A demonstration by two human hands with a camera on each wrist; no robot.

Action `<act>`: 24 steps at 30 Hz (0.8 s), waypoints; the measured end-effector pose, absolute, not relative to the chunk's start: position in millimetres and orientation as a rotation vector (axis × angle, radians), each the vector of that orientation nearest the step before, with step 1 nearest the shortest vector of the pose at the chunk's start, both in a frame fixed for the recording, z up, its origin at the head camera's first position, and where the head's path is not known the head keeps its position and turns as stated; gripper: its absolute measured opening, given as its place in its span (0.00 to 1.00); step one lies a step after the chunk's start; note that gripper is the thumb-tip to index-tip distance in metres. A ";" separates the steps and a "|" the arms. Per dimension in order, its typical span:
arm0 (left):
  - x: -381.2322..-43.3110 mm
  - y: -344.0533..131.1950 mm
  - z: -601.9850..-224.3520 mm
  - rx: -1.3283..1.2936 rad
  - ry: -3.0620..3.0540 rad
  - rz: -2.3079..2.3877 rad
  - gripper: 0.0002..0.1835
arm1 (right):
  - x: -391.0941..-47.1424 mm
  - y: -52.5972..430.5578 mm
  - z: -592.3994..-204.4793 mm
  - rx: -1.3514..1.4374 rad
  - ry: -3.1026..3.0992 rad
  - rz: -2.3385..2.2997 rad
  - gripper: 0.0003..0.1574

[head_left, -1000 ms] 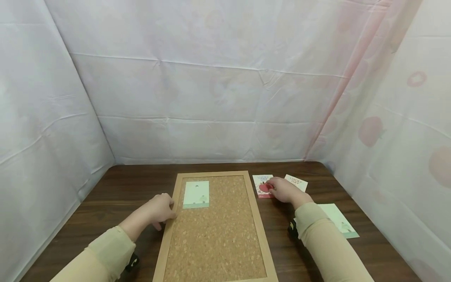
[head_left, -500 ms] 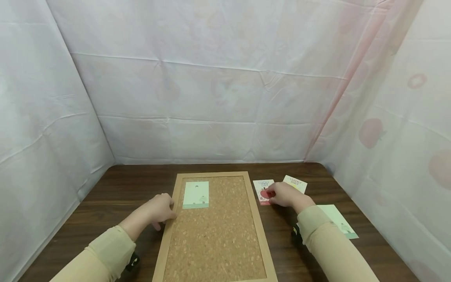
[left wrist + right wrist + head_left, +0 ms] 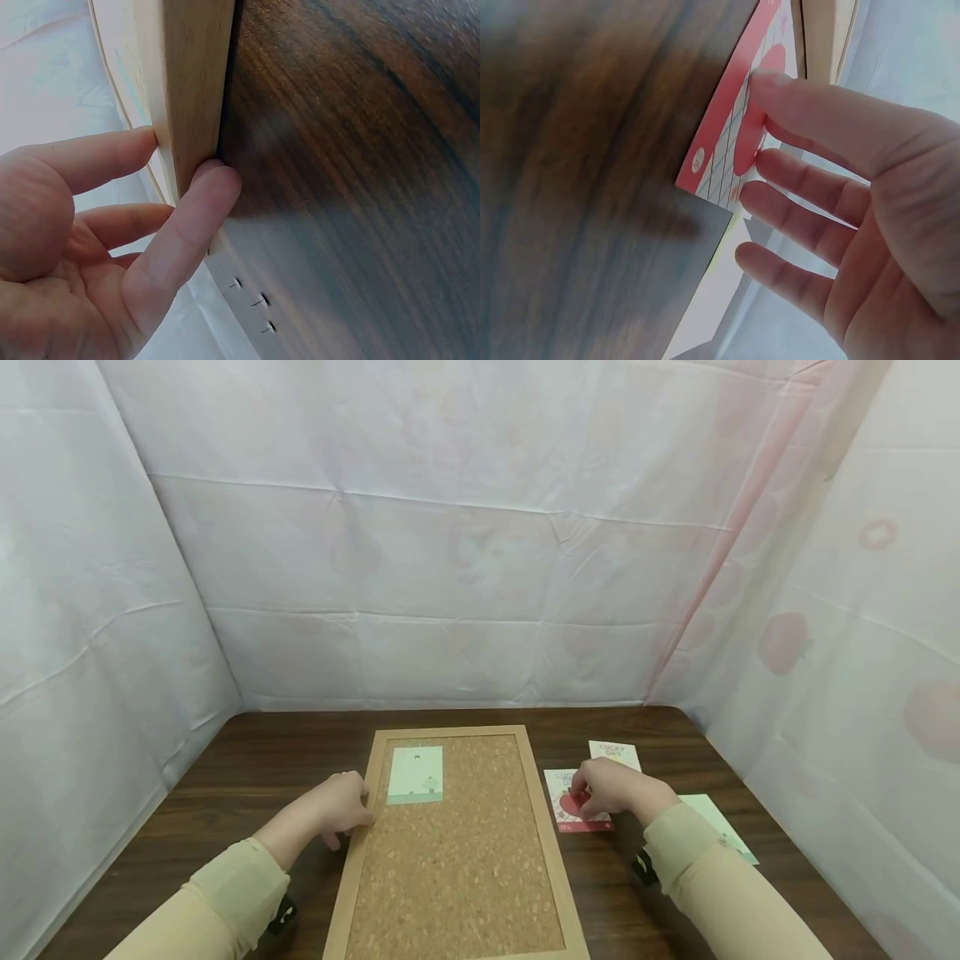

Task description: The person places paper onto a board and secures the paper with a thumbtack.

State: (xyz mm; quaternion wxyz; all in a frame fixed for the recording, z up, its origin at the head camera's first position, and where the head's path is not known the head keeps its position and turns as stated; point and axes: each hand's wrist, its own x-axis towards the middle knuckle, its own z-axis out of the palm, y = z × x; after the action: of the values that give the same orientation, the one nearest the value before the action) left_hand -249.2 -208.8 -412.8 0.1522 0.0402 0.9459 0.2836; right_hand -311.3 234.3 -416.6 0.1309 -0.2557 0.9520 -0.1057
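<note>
In the head view a wood-framed corkboard (image 3: 457, 877) lies on the table, with a pale green card (image 3: 415, 774) at its upper left. My left hand (image 3: 341, 806) grips the board's left edge. The left wrist view shows the thumb and fingers on either side of the wooden frame (image 3: 199, 67). Right of the board, my right hand (image 3: 615, 789) touches a red-and-white "Lucky Day" card (image 3: 570, 822) lying on the table. In the right wrist view the thumb and fingertips rest on the red shape of that card (image 3: 751, 124), the fingers loosely extended.
Another "Lucky Day" card (image 3: 615, 752) lies behind the right hand. A pale green card (image 3: 720, 827) lies farther right, partly under the sleeve. Three thumbtacks (image 3: 259, 301) show on the table in the left wrist view. White patterned curtains (image 3: 450, 660) surround the table.
My right hand and the red-and-white card have slid toward me and slightly right. The other "Lucky Day" card has shifted left and turned. My left hand stays at the board's edge.
</note>
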 end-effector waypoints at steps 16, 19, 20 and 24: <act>-248.3 -207.0 -408.5 0.116 2.710 0.794 0.06 | -307.0 259.6 -387.8 -0.766 2.812 -0.453 0.37; -248.5 -206.9 -408.1 0.116 2.708 0.791 0.06 | -307.1 262.5 -383.4 -0.734 2.803 -0.392 0.46; -248.6 -206.9 -408.2 0.116 2.706 0.791 0.06 | -307.0 262.8 -383.0 -0.726 2.797 -0.382 0.48; -248.7 -206.5 -408.1 0.111 2.703 0.787 0.06 | -306.6 262.6 -386.4 -0.702 2.781 -0.339 0.55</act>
State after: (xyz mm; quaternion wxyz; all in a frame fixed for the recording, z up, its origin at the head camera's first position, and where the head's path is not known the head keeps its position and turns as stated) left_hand -248.7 -206.5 -408.1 0.1616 0.0389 0.9468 0.2757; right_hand -306.6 262.6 -386.4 0.1264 -0.2413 0.9551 -0.1166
